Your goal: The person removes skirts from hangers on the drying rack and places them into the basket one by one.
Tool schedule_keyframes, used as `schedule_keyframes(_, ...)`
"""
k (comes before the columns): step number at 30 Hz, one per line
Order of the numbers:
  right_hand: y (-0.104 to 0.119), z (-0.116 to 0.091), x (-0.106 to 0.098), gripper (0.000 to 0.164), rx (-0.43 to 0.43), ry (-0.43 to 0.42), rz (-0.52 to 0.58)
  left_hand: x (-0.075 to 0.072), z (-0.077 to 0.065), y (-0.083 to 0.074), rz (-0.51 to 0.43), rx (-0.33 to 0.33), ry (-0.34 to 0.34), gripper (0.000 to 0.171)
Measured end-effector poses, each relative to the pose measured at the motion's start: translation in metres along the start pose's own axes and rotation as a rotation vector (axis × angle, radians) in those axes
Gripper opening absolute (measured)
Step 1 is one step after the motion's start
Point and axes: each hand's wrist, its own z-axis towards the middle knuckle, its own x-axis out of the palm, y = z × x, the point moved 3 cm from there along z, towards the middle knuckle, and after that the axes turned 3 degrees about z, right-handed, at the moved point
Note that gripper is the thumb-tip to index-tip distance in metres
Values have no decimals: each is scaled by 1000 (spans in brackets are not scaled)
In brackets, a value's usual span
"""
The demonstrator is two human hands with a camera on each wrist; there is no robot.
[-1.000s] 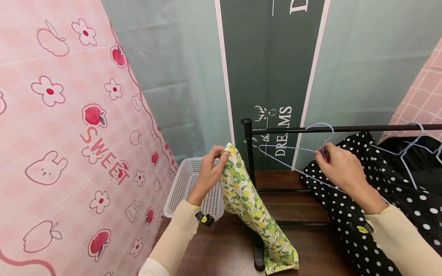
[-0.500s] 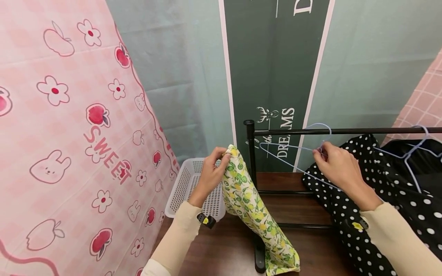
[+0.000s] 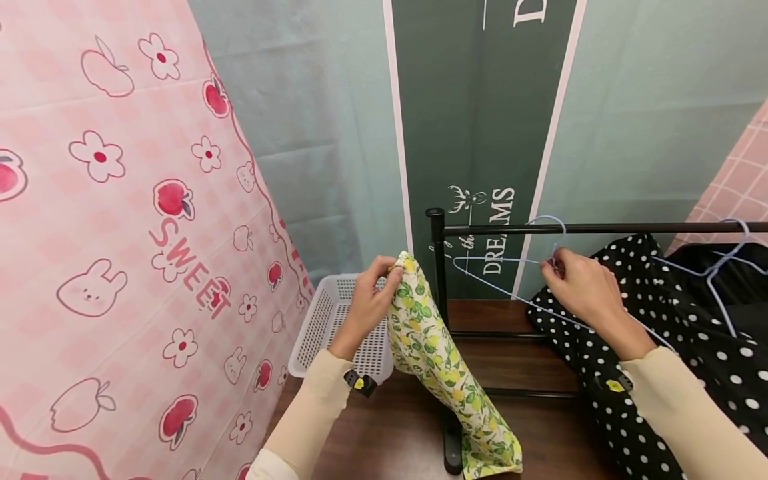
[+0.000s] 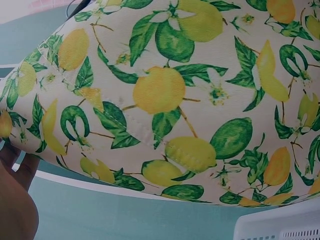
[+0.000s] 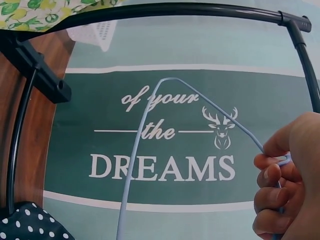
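Observation:
My left hand [image 3: 373,293] pinches the top corner of a lemon-print cloth [image 3: 441,360], white with yellow fruit and green leaves. The cloth hangs down in a long fold, its lower end in front of the rack's foot. In the left wrist view the lemon print fills most of the picture, with the fingers at its left edge. My right hand [image 3: 579,283] grips a light blue clothes hanger [image 3: 498,288] just below its hook. That hook overlaps the rack's black top rail [image 3: 624,229]. In the right wrist view the fingers are curled round the hanger's neck.
A white perforated basket [image 3: 312,327] stands behind my left forearm. On the right, a black polka-dot garment [image 3: 708,373] hangs on another blue hanger [image 3: 717,267]. The rack's upright post [image 3: 440,267] stands between my hands. Pink printed fabric [image 3: 132,233] lines the left side.
My right hand and the hanger have shifted slightly left along the rail, and the hanger has tilted a little. My left hand keeps its pinch on the cloth; the head view has turned slightly.

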Motion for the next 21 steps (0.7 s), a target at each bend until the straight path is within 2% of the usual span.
schedule_keyframes(9,-2,-1,5,28,-13,29,-17,0,1,-2,8,17,3,7)
schedule_keyframes(21,0,-2,12,25,-32,72,-16,-1,0,0,-4,-12,5,8)
